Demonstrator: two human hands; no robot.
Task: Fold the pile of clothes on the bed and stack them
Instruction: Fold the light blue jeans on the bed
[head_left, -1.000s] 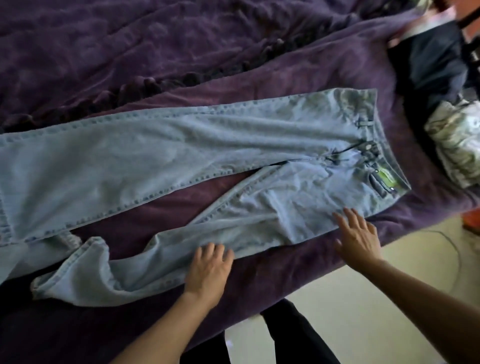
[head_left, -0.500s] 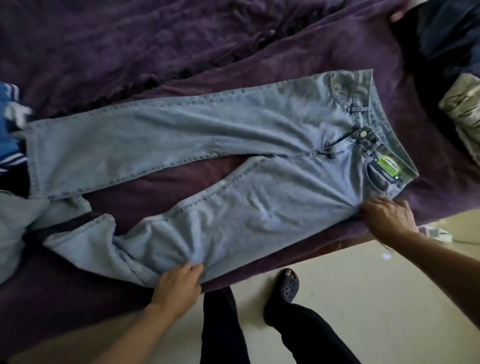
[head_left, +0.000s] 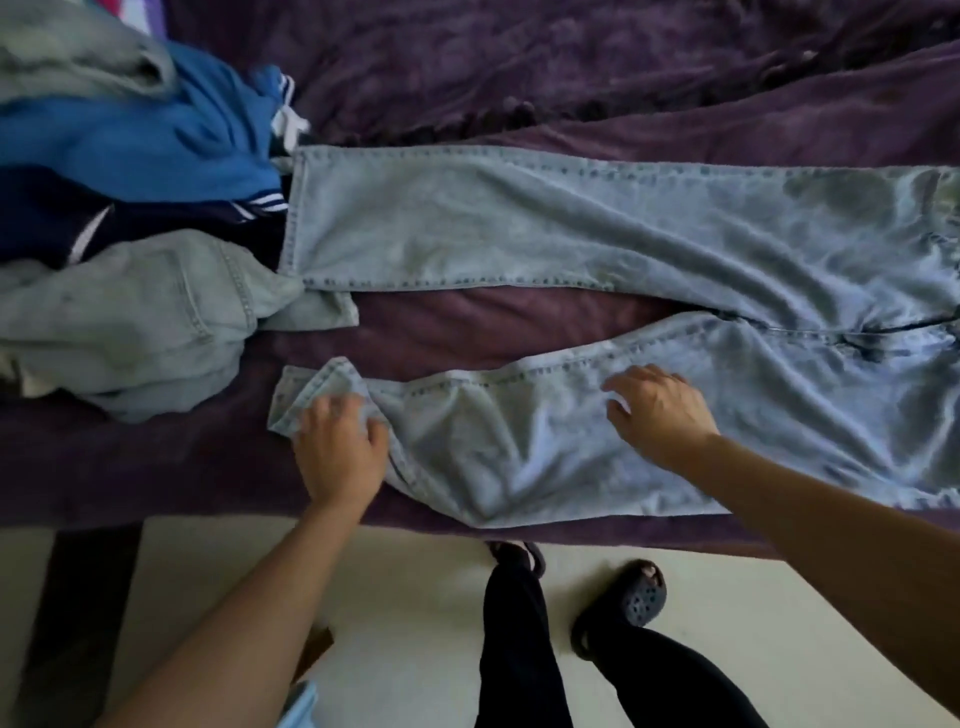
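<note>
Light blue jeans (head_left: 571, 228) lie spread across the purple bed cover, legs pointing left, waist running off the right edge. The far leg is flat. The near leg (head_left: 519, 447) is wrinkled, with its hem bunched. My left hand (head_left: 337, 447) rests on that bunched hem near the bed's front edge, fingers slightly bent over the cloth. My right hand (head_left: 657, 410) presses on the near leg around the knee, fingers spread. A pile of unfolded clothes (head_left: 119, 208) sits at the left: grey, bright blue, navy with white stripes, and pale denim.
The purple bed cover (head_left: 519, 67) is rumpled at the back. The bed's front edge (head_left: 208, 499) runs across the lower middle. Below it is pale floor with my dark-trousered legs and a dark clog (head_left: 636, 597).
Both hands have shifted left along the near leg: the left from mid-leg to the hem, the right from the waist to the knee. The view has swung left, showing the clothes pile.
</note>
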